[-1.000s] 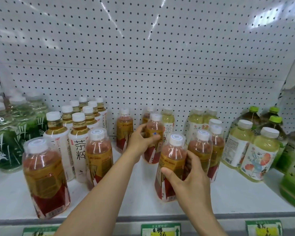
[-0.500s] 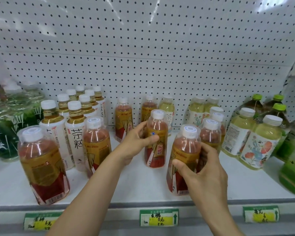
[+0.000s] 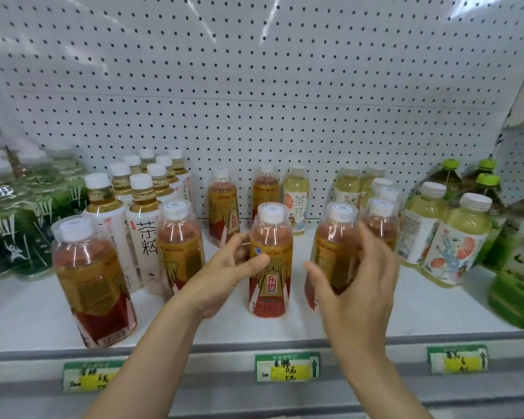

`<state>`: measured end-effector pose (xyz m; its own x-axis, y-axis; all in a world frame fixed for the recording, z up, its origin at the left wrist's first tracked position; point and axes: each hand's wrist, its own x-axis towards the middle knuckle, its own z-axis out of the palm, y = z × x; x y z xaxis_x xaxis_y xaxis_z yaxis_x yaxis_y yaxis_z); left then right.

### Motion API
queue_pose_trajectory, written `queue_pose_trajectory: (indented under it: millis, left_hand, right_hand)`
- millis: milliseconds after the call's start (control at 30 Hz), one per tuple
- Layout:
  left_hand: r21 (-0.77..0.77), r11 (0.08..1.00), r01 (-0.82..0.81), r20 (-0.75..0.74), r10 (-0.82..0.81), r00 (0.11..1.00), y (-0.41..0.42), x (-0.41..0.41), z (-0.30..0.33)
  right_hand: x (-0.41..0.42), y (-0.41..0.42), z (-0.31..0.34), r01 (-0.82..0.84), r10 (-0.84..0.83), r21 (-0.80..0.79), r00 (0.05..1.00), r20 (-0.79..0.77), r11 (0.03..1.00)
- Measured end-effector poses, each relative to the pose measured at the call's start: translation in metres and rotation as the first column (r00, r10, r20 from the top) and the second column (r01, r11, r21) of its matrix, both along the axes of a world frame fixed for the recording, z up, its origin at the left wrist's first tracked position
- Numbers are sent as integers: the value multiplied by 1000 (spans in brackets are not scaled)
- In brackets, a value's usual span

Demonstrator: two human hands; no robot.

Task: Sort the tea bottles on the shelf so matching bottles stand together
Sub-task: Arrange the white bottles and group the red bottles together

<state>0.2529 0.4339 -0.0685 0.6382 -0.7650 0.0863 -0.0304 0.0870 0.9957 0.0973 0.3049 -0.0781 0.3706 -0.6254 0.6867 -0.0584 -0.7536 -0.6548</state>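
We grip the centre red tea bottle (image 3: 271, 261) with our left hand (image 3: 224, 273), right hand (image 3: 354, 285) loose beside its neighbour (image 3: 333, 252), grouping reds next

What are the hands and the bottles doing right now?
Left hand: grips the middle red tea bottle, which stands upright.
Right hand: blurred, fingers spread at the right red tea bottle; grip unclear.
Front-left red tea bottle: upright, untouched.
White-label bottles: upright, grouped.
Yellow tea bottles: upright, grouped at right.
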Motion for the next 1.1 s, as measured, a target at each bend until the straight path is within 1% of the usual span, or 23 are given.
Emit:
queue_pose_trajectory:
  millis: [33,67,100,133,167,233,267,333,400,467,500,567,600,700,800,867,1100]
  left_hand:
    - [-1,1000,16,-9,-16,1000,1,0,0]
    - [0,999,35,-2,-35,999,2,-2,1]
    - [-4,999,41,16,-41,999,2,-2,-1]
    - [-20,1000,18,33,-17,999,3,-3,-1]
    - [-48,998,-49,43,51,998,1,-4,-1]
    - [-114,964,-240,38,246,969,-10,-2,2]
    - [-118,931,-346,44,353,934,-19,3,5]
    - [-121,835,-537,42,544,838,-40,22,6]
    - [-138,760,-635,4,642,767,-59,48,3]
    - [-126,693,-710,-18,714,700,-72,68,-1]
    - [-115,642,-758,-28,761,649,-75,72,-1]
    - [-80,550,-831,-108,824,556,-79,84,-6]
    - [-70,534,-842,-141,831,538,-82,90,-11]
    - [-63,531,-845,-164,830,534,-92,107,-23]
    - [-93,564,-821,-200,797,570,-102,121,-25]
    - [-96,572,-815,-215,787,578,-107,128,-24]
    - [-64,593,-803,-136,792,596,-115,138,-27]
  right_hand:
    - [1,12,0,-109,109,9,994,-9,994]
    - [5,22,-1,-239,242,55,969,-53,969]
    - [11,27,-3,-327,339,110,935,-107,938]
    - [20,28,-8,-374,396,160,907,-144,914]
    - [28,26,-13,-390,425,205,889,-169,898]
    - [41,19,-17,-393,451,290,876,-172,873]
    - [45,15,-20,-394,461,326,873,-159,859]
    - [50,10,-23,-397,475,396,872,-119,828]
    - [53,10,-26,-394,476,424,873,-103,815]
    - [54,11,-33,-370,449,397,885,-124,840]
    - [54,12,-36,-363,441,392,888,-129,845]
    - [54,10,-41,-373,443,387,890,-109,843]
    - [54,8,-44,-382,449,384,888,-100,841]
    - [55,5,-48,-396,457,366,884,-95,842]
    - [55,3,-52,-393,447,338,889,-97,855]
    - [55,2,-54,-394,446,324,889,-103,860]
    - [55,1,-54,-414,467,307,876,-121,857]
